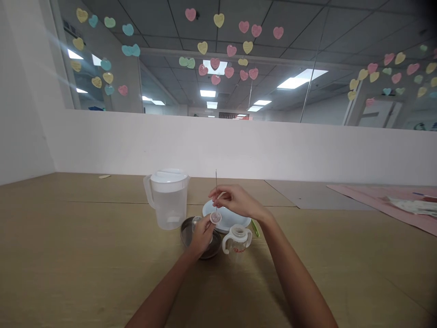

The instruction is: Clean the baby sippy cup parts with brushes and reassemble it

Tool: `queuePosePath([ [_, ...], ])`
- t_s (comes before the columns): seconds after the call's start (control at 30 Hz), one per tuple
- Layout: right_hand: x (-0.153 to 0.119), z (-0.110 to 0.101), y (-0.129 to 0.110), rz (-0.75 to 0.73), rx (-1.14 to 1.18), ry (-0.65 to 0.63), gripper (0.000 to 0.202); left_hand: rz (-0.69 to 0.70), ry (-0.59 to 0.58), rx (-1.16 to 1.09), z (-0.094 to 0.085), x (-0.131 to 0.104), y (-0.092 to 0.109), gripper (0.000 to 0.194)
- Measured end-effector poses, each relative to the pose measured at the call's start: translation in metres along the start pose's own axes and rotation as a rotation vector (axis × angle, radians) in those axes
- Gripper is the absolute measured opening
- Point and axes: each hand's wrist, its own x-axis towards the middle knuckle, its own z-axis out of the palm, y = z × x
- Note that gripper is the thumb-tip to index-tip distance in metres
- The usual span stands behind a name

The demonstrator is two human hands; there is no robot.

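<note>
The left forearm is slanting up and rightward from the bottom edge, left of centre. The left hand is holding a closed grip just below the frame's centre. The right forearm is slanting up and leftward from the lower right. The right wrist is bending, and the right hand is pointing left, pinching above the left hand.

From my remote seat, I see a long window dotted with heart-shaped notes, bright ceiling lights showing in it, a white wall beneath it and, farther below it, a tan counter.
</note>
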Motion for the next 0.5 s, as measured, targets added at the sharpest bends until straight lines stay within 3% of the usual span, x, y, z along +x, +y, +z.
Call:
queuePosePath([
  [0.2,0.006,0.001,0.016,0.005,-0.093,0.009,0.019,0.015,-0.006,-0.015,0.002,0.000,0.003,0.029],
  [0.5,0.004,0.002,0.009,0.007,-0.124,0.045,0.015,-0.058,0.019,-0.032,0.000,-0.001,0.001,0.029],
])
